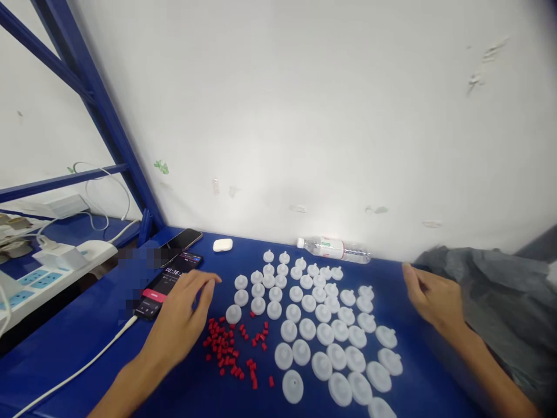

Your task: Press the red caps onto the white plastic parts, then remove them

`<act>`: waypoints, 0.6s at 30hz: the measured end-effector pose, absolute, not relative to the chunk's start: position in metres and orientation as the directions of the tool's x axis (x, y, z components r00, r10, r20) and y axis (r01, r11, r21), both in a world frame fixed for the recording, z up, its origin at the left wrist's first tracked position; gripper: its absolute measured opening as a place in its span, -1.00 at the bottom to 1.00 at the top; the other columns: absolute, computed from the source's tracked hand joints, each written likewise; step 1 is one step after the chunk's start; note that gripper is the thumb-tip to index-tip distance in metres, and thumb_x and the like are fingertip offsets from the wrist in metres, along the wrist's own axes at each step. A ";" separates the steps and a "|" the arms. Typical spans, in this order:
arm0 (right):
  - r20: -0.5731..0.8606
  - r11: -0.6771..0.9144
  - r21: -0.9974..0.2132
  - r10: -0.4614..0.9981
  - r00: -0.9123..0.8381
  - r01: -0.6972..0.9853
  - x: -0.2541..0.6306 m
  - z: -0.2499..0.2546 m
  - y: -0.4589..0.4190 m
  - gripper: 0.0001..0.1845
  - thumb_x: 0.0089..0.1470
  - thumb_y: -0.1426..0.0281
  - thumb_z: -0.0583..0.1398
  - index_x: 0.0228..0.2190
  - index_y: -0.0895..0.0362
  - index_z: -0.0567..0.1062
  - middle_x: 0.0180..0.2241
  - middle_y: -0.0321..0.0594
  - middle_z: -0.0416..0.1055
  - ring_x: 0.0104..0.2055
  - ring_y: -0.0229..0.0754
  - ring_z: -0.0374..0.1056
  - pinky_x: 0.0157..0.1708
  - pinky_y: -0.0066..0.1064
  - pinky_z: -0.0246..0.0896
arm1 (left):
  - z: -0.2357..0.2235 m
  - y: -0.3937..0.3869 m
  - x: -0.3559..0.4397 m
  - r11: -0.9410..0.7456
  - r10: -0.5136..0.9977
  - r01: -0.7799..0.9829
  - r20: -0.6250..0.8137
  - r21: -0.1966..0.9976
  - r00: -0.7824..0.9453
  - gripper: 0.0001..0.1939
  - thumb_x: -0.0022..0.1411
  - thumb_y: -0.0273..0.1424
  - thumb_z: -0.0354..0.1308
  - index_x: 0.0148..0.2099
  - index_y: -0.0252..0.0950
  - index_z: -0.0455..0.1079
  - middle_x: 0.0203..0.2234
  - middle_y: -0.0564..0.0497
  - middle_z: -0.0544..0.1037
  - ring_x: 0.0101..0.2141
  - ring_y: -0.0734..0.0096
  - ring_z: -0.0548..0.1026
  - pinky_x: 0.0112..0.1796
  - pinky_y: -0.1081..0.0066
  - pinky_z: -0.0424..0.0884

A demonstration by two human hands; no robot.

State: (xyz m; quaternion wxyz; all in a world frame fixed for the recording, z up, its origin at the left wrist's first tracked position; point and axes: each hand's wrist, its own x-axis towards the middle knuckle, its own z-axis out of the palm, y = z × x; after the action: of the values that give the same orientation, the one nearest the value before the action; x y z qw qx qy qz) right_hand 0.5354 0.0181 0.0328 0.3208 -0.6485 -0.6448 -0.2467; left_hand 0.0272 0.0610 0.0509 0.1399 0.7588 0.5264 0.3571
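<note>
My left hand hovers at the left, beside the phone and the red pieces. Its fingers are loosely bent, with a gap between thumb and forefinger and nothing seen between them. My right hand is held off to the right of the white discs, fingers loosely bent, slightly blurred, with nothing visible in it. Between the hands, several translucent white discs with small nozzles lie in loose rows on the blue table. One nearest disc shows a dark dot at its middle. Small red tube-like pieces lie scattered left of them.
A lit phone with a white cable lies left, near another phone. By the wall are a white earphone case and a clear bottle. Power strips sit far left; grey cloth-like material lies right.
</note>
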 end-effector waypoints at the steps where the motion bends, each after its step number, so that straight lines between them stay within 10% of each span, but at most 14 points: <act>1: 0.717 0.012 -0.101 0.694 0.065 0.995 0.539 0.029 0.018 -0.37 0.37 0.09 -0.04 -0.70 0.03 0.27 -0.71 -0.23 0.30 -0.64 -0.19 0.26 -0.50 -0.30 0.00 | 0.055 0.074 0.032 -0.420 0.896 0.688 0.389 0.592 0.213 -0.65 0.50 -0.15 -0.08 -0.08 -0.20 0.48 -0.16 -0.03 0.57 -0.08 0.13 0.50 0.02 0.12 0.38; 18: 0.525 -0.100 -0.137 0.836 0.158 0.986 0.553 0.002 0.023 -0.37 0.35 0.05 -0.08 -0.57 0.03 0.53 -0.57 -0.11 0.56 -0.50 0.05 0.50 -0.43 -0.25 0.10 | 0.019 0.169 0.048 -0.300 0.946 0.516 0.182 0.802 0.267 -0.63 0.42 -0.23 0.21 0.17 -0.29 0.40 0.07 -0.12 0.51 -0.03 0.17 0.55 -0.04 0.09 0.55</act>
State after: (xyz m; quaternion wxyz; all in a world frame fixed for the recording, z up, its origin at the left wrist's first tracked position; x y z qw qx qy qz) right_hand 0.5532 0.0228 0.0022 0.2333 -0.7242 -0.6290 -0.1600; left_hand 0.0475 0.1685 0.0192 0.3157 0.7308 0.5001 0.3408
